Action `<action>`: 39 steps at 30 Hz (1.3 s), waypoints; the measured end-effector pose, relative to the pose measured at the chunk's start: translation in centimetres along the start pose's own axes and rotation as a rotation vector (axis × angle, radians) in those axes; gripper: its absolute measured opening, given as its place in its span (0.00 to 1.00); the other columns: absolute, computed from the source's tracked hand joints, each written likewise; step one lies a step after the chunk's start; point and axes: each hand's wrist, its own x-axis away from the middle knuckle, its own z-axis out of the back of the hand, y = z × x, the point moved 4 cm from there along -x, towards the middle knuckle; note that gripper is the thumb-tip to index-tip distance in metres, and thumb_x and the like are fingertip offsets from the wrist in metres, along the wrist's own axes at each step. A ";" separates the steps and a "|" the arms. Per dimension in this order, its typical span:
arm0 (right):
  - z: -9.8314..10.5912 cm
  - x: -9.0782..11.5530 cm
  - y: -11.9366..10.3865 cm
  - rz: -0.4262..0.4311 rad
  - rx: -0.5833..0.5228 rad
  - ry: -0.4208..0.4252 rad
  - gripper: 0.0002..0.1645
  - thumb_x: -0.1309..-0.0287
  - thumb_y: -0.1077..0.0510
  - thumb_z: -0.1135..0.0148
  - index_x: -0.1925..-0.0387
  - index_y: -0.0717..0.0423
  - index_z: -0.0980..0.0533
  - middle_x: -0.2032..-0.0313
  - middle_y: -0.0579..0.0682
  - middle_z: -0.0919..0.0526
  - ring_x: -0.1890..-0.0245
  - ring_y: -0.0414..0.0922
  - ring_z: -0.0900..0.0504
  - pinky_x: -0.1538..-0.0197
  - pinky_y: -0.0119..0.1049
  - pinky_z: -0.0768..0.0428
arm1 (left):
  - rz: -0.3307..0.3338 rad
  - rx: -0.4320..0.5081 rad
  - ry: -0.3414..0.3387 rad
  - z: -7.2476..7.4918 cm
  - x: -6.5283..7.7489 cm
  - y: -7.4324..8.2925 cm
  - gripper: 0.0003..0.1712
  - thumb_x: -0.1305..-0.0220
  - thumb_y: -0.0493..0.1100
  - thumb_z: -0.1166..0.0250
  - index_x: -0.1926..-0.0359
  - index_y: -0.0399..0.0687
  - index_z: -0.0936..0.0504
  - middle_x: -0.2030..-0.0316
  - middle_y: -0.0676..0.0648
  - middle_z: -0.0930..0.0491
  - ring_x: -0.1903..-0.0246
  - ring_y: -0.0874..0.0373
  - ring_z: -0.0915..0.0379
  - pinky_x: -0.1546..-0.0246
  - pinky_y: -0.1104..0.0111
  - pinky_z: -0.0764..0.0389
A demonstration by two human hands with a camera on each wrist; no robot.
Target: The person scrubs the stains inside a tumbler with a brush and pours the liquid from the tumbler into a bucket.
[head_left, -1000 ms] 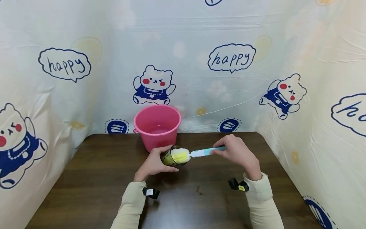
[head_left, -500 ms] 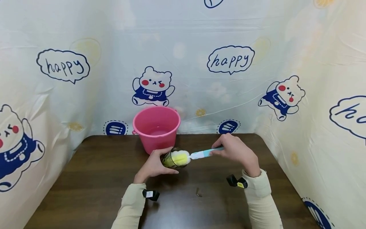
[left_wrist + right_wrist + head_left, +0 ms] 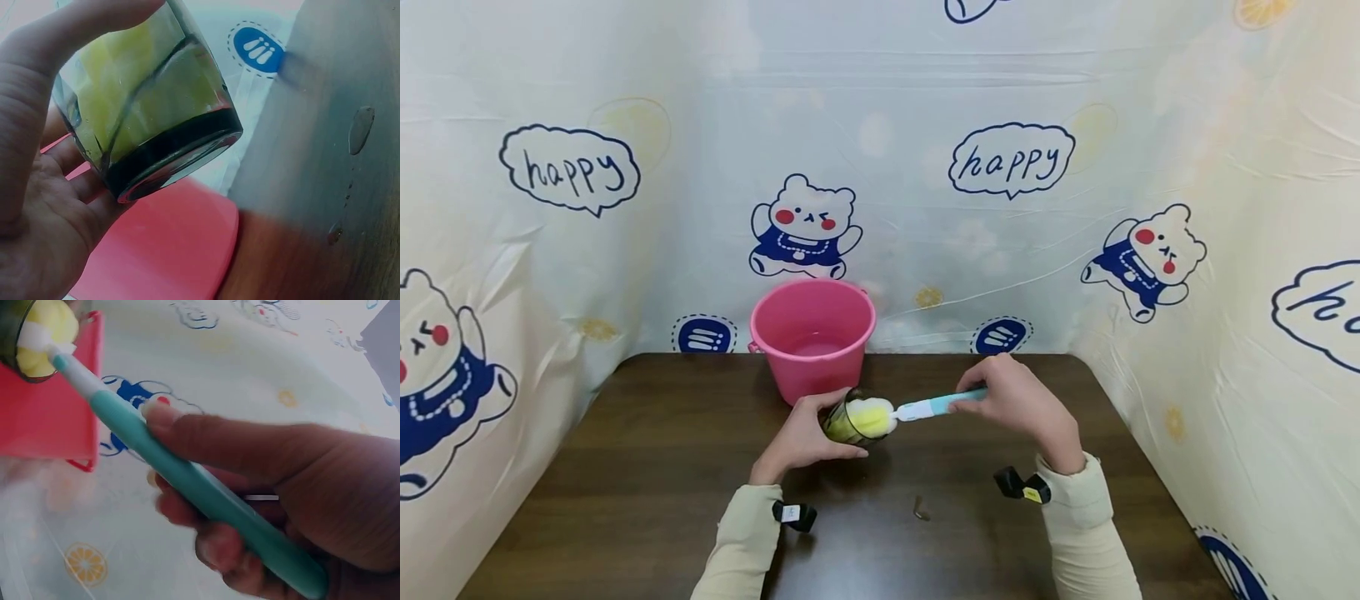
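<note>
My left hand (image 3: 801, 435) grips a dark, see-through drinking glass (image 3: 169, 119), tilted on its side with its mouth toward the right. Inside the glass sits the yellow and white sponge head (image 3: 872, 416) of a cup brush, its end bulging out at the rim. With thumb and fingers my right hand (image 3: 1018, 404) holds the brush's teal and white handle (image 3: 187, 475), which slants up to the right in the head view. Through the glass wall the yellow sponge shows, pressed along the inside, in the left wrist view.
Behind the glass, a pink bucket (image 3: 812, 358) stands at the back of the brown wooden table (image 3: 647, 483). Water drops (image 3: 360, 130) lie on the tabletop, and a small wet spot (image 3: 921, 507) is near the front. A printed cloth (image 3: 910, 167) hangs round the table.
Both hands keep their holds on the glass and the brush. The brush handle shifts slightly and its angle changes a little; the head view sways slightly.
</note>
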 end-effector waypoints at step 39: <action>-2.6 -0.1 2.0 0.058 -0.571 0.280 0.10 0.33 0.58 0.33 0.58 0.61 0.12 0.68 0.53 0.10 0.72 0.40 0.12 0.73 0.31 0.20 | 0.013 -0.006 0.078 0.4 -0.6 1.1 0.54 0.60 0.53 0.14 0.29 0.53 0.26 0.34 0.52 0.23 0.37 0.51 0.29 0.41 0.50 0.20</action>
